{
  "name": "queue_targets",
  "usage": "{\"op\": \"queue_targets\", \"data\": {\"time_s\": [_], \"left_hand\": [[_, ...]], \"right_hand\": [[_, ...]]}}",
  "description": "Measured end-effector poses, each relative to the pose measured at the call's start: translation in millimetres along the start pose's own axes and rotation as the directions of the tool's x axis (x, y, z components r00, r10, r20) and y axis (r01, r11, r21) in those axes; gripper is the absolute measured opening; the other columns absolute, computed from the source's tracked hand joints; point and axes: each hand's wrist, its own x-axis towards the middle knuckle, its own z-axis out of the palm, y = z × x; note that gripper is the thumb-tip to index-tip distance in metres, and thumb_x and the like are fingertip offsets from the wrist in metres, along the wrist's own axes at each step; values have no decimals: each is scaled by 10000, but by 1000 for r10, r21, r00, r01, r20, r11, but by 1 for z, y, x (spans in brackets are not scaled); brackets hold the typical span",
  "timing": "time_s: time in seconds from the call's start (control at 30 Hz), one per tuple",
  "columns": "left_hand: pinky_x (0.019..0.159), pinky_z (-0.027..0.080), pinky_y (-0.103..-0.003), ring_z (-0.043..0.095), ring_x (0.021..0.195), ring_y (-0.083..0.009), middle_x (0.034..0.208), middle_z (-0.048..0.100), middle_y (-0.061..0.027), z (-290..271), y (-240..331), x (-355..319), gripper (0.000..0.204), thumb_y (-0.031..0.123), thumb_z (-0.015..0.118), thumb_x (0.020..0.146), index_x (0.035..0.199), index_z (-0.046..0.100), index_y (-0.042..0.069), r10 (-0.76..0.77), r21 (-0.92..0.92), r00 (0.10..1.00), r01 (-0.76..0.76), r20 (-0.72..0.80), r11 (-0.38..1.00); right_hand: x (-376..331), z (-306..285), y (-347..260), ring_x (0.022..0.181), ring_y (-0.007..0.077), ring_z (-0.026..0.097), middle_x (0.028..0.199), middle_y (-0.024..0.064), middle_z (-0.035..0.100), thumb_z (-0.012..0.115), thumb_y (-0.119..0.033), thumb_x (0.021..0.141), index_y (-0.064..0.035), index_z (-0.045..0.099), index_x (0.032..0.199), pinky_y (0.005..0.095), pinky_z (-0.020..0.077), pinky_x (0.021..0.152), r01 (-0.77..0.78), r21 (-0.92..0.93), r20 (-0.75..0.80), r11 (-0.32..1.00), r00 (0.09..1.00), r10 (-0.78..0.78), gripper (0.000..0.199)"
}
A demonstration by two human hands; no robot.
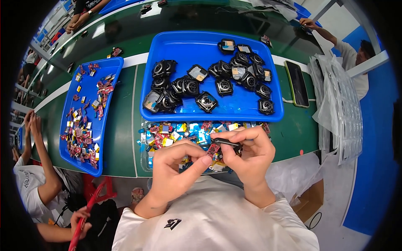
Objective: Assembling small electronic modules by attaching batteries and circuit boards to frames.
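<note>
My right hand (250,154) grips a pair of black tweezers (226,142), held level and pointing left. My left hand (178,165) pinches a small red part (212,149) between thumb and forefinger, right under the tweezers. Both hands hover over a clear tray (144,159) filled with several small red, yellow and blue parts. Just beyond it a large blue tray (167,46) carries several black square watch-like casings (207,101).
A second blue tray (109,121) at the left holds many small red and yellow parts. A dark phone (297,83) lies right of the large tray, by stacked clear plastic trays (341,113). Other people sit at the left and far right of the green table (121,138).
</note>
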Motion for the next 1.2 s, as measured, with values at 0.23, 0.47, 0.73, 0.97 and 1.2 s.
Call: {"op": "queue_targets", "data": {"time_s": [0.23, 0.47, 0.73, 0.97, 1.2], "left_hand": [[625, 450, -204, 584, 707, -70, 808, 637, -38, 3, -8, -1, 44, -1, 673, 821, 833, 638, -24, -287, -394, 956, 287, 60, 873], [625, 467, -204, 587, 694, -72, 783, 647, -61, 8, -5, -3, 101, -16, 689, 803, 804, 588, -14, -267, -357, 963, 234, -46, 904], [624, 448, -201, 592, 741, -89, 845, 629, -60, 8, -14, -1, 163, -17, 693, 781, 903, 585, -20, -12, -3, 960, 12, -279, 1000], [654, 451, -199, 586, 780, -82, 857, 610, -41, 17, -8, 3, 296, -68, 718, 719, 966, 566, -10, -73, -133, 984, 52, -161, 990], [694, 473, -206, 590, 773, -89, 874, 635, -54, 10, -18, 3, 251, -32, 715, 741, 945, 575, 8, -32, 60, 999, 34, -37, 998]], "right_hand": [[-1, 1, -1, 854, 231, 678, 864, 190, 672, 677, 105, 723, 22, 507, 856, 260, 541, 670, 29, -1, 38, 1000, 999, -29, 231], [-3, 0, -3, 834, 176, 662, 931, 214, 664, 666, 113, 753, 24, 495, 856, 259, 545, 691, -94, 85, 29, 992, 995, 91, 218], [-2, -8, 6, 839, 169, 655, 912, 188, 659, 647, 117, 777, 11, 487, 846, 264, 548, 716, -110, 227, -99, 968, 986, 135, 204], [-2, -5, -1, 833, 149, 642, 928, 181, 653, 642, 116, 774, 8, 474, 838, 254, 544, 708, -157, 189, 13, 969, 987, 157, 209], [16, -34, -12, 746, 130, 644, 935, 121, 663, 696, 31, 760, -6, 584, 1069, 203, 519, 628, -28, -302, 308, 953, 943, 126, 331]]}}
